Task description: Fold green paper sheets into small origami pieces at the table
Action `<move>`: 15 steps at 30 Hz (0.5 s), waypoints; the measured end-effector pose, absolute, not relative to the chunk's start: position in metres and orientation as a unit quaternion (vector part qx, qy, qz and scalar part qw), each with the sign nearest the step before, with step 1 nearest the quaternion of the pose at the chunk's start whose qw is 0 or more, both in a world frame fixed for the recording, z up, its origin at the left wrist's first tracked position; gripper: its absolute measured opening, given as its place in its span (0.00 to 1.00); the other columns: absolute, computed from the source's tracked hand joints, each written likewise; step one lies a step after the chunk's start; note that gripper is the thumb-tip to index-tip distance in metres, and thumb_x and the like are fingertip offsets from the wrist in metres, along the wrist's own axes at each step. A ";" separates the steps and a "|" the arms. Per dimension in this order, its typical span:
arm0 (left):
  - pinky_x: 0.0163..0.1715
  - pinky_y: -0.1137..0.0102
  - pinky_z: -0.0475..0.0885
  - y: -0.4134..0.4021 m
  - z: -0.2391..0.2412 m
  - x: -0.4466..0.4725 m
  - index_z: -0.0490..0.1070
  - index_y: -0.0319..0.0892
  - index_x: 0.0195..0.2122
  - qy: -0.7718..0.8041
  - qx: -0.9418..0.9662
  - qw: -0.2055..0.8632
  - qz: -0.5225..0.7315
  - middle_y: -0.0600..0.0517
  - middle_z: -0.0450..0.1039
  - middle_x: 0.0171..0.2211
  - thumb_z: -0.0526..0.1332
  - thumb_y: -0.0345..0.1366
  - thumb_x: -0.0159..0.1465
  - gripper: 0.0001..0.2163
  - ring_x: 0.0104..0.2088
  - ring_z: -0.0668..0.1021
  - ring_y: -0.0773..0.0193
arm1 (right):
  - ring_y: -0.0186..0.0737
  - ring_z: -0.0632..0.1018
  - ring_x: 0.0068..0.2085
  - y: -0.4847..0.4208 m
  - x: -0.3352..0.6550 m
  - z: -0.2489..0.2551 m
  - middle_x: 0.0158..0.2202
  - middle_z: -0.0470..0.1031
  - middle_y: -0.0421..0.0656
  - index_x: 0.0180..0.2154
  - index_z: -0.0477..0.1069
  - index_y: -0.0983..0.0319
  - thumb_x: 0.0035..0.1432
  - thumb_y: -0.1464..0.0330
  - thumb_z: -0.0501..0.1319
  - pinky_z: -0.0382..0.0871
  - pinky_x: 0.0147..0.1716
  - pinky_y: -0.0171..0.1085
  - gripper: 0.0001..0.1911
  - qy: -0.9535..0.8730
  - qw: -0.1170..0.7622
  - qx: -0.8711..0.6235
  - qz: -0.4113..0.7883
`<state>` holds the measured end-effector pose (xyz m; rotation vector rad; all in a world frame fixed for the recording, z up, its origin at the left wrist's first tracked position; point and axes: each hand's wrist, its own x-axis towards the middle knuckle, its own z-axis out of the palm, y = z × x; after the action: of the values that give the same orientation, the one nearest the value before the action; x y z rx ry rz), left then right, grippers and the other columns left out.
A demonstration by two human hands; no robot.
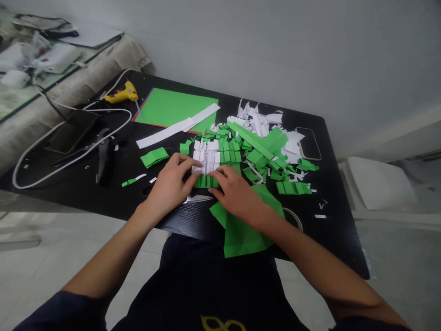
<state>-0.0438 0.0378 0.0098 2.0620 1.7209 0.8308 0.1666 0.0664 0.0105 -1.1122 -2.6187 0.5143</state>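
Head view, both forearms reaching forward over the black table (188, 220), left hand (174, 179) and right hand (236, 188) with bent fingers touching opposite sides of folded white paper (206, 158) between them, firmness of grip unclear, yellow looped emblem (223, 322) on dark shirt (193, 285).

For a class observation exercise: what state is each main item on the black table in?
White paper piece: pleated, touched by left hand and right hand
Large green sheet: creased
Coloured sheets: stacked, green on top
Long white strip: unfolded
Yellow glue gun: unheld
White cable: looped
White scraps: heaped
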 end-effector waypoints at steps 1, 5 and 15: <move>0.54 0.54 0.77 0.040 0.010 -0.045 0.77 0.46 0.51 0.602 0.730 0.159 0.282 0.46 0.70 0.48 0.59 0.36 0.73 0.09 0.49 0.79 0.53 | 0.56 0.76 0.56 0.066 0.165 0.011 0.54 0.74 0.54 0.57 0.72 0.65 0.69 0.72 0.64 0.75 0.57 0.54 0.16 -0.898 0.120 -0.384 0.180; 0.59 0.51 0.75 0.046 0.006 -0.053 0.76 0.47 0.56 0.586 0.760 0.165 0.227 0.44 0.70 0.54 0.58 0.34 0.73 0.13 0.55 0.78 0.50 | 0.55 0.76 0.54 0.063 0.163 0.013 0.52 0.77 0.53 0.54 0.71 0.63 0.68 0.75 0.62 0.76 0.55 0.54 0.14 -0.894 0.117 -0.391 0.184; 0.58 0.54 0.74 0.053 0.015 -0.058 0.76 0.46 0.54 0.579 0.754 0.204 0.232 0.46 0.78 0.54 0.67 0.35 0.69 0.13 0.54 0.81 0.52 | 0.55 0.72 0.57 0.051 0.169 0.013 0.54 0.70 0.55 0.59 0.69 0.65 0.66 0.82 0.57 0.75 0.60 0.57 0.22 -0.904 0.128 -0.378 0.150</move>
<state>-0.0581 0.0530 0.0146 2.1043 1.6161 0.6459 0.1689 0.0507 0.0127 -1.1000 -2.6303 0.4362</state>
